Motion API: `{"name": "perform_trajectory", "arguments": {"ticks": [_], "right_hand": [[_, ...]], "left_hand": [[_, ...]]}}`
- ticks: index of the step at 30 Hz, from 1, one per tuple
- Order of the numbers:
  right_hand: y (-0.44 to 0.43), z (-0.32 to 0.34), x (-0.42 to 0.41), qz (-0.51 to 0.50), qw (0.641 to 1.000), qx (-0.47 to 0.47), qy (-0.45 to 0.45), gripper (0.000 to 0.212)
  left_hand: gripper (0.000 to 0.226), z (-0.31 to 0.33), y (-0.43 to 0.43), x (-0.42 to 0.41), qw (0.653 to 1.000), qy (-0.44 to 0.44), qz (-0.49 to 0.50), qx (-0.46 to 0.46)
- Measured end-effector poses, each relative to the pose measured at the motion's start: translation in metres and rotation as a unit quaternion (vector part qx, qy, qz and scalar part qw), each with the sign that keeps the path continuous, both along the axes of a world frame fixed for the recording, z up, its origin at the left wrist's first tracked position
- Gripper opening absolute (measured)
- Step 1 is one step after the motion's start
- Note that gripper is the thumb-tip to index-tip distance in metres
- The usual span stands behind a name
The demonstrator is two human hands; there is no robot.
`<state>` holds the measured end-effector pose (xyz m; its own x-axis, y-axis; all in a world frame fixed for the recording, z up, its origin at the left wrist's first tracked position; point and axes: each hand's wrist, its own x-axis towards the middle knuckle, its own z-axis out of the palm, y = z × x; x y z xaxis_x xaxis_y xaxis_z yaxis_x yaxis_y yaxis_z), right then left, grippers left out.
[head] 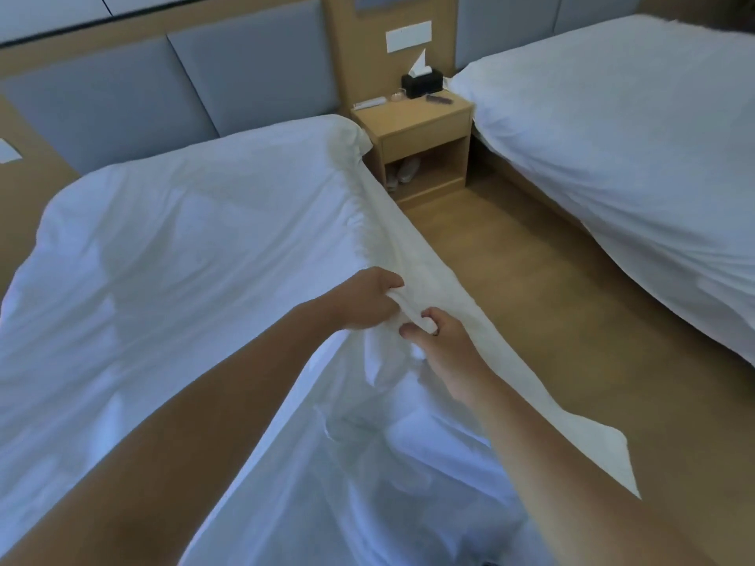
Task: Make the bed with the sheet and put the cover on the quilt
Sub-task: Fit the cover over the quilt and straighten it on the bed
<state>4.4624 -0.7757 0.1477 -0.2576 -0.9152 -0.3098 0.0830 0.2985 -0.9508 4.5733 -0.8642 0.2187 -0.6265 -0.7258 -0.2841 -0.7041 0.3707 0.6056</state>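
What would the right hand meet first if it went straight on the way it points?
Probably the left hand, just past the bunched white cover both hands grip; depth is unclear.

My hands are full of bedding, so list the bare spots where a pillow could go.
The wooden floor between the near white bed and the right white bed is bare. The front of the light wooden nightstand top is free; its back is crowded by the black tissue box and small items. Its lower shelf holds pale slippers.
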Motion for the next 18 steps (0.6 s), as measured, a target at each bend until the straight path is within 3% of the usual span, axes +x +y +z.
{"name": "perform_trajectory", "arguments": {"ticks": [3,4,6,8,10,13,15,17,18], "right_hand": [[-0.004,0.002,0.006,-0.098,0.994,-0.032,0.035,0.022],[-0.003,0.003,0.009,-0.109,0.991,-0.042,0.068,0.024],[-0.002,0.004,0.021,-0.091,0.981,-0.081,0.149,0.030],[0.000,0.003,0.035,-0.061,0.972,-0.102,0.203,0.033],[0.000,-0.001,0.039,-0.049,0.966,-0.104,0.230,0.036],[0.002,-0.002,0.029,-0.033,0.964,-0.106,0.242,0.036],[0.005,0.001,0.023,0.002,0.958,-0.114,0.263,0.035],[0.007,0.005,0.018,0.054,0.947,-0.117,0.295,0.036],[0.006,0.007,0.016,0.081,0.937,-0.116,0.318,0.036]], "left_hand": [[0.027,0.005,0.000,0.016,0.994,-0.097,-0.021,0.038],[0.025,0.006,0.000,0.021,0.984,-0.173,-0.045,-0.009],[0.013,0.007,-0.005,0.028,0.925,-0.316,-0.073,-0.199],[0.022,-0.001,-0.008,0.029,0.872,-0.352,-0.028,-0.338],[0.034,-0.009,0.005,0.026,0.876,-0.307,0.051,-0.370],[0.030,-0.021,0.049,0.022,0.918,-0.203,0.180,-0.288],[0.017,-0.034,0.082,0.023,0.959,-0.104,0.238,-0.116],[0.020,-0.048,0.101,0.020,0.963,0.003,0.264,0.058],[0.019,-0.054,0.104,0.017,0.957,0.046,0.273,0.092]]}}
